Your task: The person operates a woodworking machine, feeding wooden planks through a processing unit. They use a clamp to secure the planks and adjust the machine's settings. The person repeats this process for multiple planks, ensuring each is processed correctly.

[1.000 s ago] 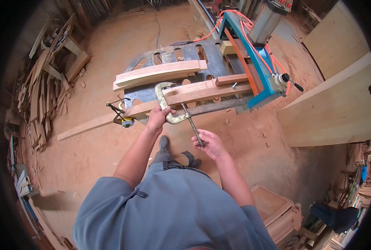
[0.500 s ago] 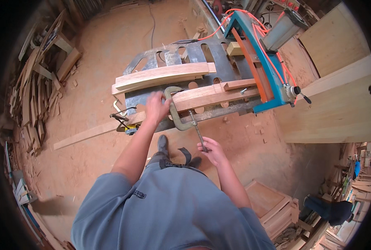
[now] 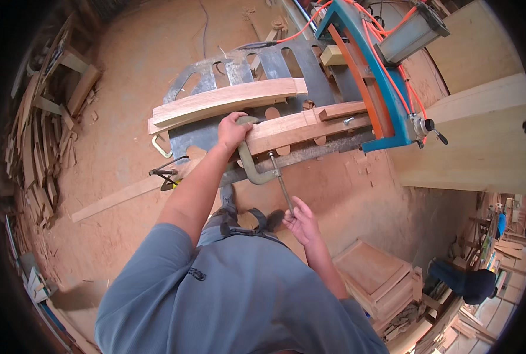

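A grey-green C-clamp point(image 3: 249, 163) spans the near edge of a slotted metal table, around the left end of a light wooden piece point(image 3: 298, 129). My left hand point(image 3: 233, 132) is closed on the clamp's far upper end. Its long screw point(image 3: 283, 190) points toward me, and my right hand point(image 3: 302, 222) pinches the outer end of that screw between its fingers. Whether the clamp is tight on the wood cannot be seen. Beyond it, two curved boards point(image 3: 227, 99) lie together on the metal table point(image 3: 186, 137).
A teal press frame point(image 3: 387, 79) with an orange bar and orange hoses stands at the table's right. Large plywood sheets point(image 3: 469, 141) are on the right. Scrap wood point(image 3: 41, 147) is piled at left; a wooden frame stack point(image 3: 372, 271) is behind my right arm. Another person point(image 3: 466, 283) is far right.
My left hand has moved up and right onto the clamp's upper end. My right hand stays at the screw, its fingers shifted. The view has moved slightly.
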Demonstrator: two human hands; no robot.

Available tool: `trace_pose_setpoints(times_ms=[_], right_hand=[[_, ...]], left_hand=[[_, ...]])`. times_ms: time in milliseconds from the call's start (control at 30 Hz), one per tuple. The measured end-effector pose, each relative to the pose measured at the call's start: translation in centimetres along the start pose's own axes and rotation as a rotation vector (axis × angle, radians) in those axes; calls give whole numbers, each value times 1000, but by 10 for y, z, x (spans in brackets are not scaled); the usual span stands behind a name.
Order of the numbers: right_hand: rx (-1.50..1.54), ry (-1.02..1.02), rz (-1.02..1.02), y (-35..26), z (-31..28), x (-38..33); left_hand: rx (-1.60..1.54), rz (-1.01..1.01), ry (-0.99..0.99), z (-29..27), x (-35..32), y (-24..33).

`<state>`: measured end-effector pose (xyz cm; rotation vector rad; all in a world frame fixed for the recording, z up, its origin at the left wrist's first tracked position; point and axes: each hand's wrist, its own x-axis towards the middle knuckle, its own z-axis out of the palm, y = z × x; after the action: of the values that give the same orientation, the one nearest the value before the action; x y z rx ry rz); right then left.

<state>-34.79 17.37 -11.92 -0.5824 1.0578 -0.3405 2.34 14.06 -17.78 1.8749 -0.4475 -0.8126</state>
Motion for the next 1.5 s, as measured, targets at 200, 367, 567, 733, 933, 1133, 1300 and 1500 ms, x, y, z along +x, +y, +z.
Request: trace_pose_setpoints(times_ms=[200,367,567,733,933,1133,1300,1500], right_hand=[[-1042,267,-519,-13,7,22],[-1855,89,-748,-74,93,18],[-1852,161,-375,-69,100,46],[-1110,-99,86,-83,65,82],[-1489,-43,-74,-94,92,74],[-1829,143,-288,-80,105,66],[-1605,94,-285,-76,79,78],[-1842,25,-245,-95,123,55]], left_hand=[[110,35,61,0,-2,10],[152,48,69,3,-2,9],[94,9,19,-1,-4,14],[34,13,-9,0,0,3],[2,57,0,2,-1,3],[-96,27,46,3,4,1],[-118,53,-16,1,4,2],[-175,25,-48,0,5,-8]])
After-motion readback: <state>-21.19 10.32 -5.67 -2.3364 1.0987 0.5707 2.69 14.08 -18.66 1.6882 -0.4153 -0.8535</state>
